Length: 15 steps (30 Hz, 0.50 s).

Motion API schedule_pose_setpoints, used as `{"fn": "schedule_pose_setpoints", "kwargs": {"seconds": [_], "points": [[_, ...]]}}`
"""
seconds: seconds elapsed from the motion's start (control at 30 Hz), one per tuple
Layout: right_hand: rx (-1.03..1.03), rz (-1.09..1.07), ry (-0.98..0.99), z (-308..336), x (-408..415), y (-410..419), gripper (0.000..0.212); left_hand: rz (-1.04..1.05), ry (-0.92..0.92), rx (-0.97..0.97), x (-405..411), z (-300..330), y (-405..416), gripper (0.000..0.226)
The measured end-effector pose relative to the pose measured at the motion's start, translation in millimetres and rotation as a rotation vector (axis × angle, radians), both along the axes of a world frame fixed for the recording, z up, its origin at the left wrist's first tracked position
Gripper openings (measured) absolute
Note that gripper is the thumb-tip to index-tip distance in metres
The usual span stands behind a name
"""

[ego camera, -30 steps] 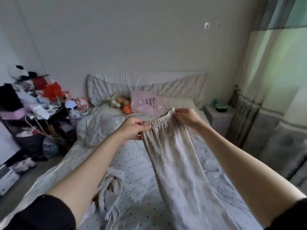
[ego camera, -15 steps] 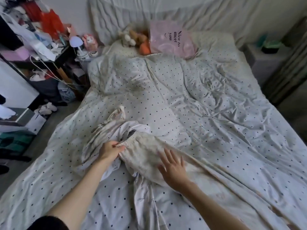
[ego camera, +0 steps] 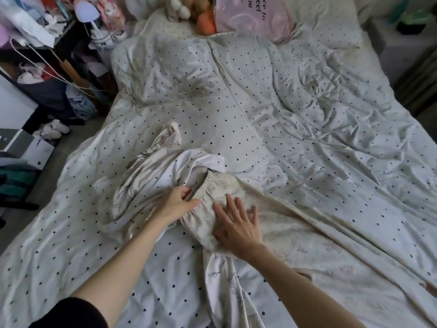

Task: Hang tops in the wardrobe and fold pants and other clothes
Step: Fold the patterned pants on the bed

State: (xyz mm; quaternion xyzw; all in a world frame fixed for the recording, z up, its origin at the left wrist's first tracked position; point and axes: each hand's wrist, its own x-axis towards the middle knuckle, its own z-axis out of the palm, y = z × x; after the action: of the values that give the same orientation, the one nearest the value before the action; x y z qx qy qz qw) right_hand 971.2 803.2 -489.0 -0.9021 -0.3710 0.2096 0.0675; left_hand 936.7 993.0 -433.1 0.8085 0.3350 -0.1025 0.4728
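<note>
Bed: polka-dot duvet (ego camera: 272, 119) covers the whole bed, much wrinkled.
Pants: beige pants (ego camera: 279, 223) lie flat on the duvet, waistband toward the left, legs running to the lower right.
Right hand: right hand (ego camera: 236, 223) presses flat on the pants near the waistband, fingers spread.
Left hand: left hand (ego camera: 176, 202) pinches the elastic waistband.
Other clothes: crumpled light garment (ego camera: 151, 176) lies just left of the pants, touching them.
Far end: pink pillow (ego camera: 250, 17) and plush toys (ego camera: 186, 10) at the headboard.
Left side: cluttered shelf (ego camera: 42, 55) beside the bed.
</note>
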Motion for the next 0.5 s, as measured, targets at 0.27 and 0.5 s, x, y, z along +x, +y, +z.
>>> {"fn": "schedule_pose_setpoints", "kwargs": {"seconds": [0.27,0.5], "points": [[0.031,-0.008,0.037,15,-7,-13,0.071,0.016,-0.029,0.044,-3,4,-8,0.019],[-0.001,-0.246,0.026,40,-29,-91,0.053,-0.158,-0.211,0.267,2,46,-88,0.023]]}}
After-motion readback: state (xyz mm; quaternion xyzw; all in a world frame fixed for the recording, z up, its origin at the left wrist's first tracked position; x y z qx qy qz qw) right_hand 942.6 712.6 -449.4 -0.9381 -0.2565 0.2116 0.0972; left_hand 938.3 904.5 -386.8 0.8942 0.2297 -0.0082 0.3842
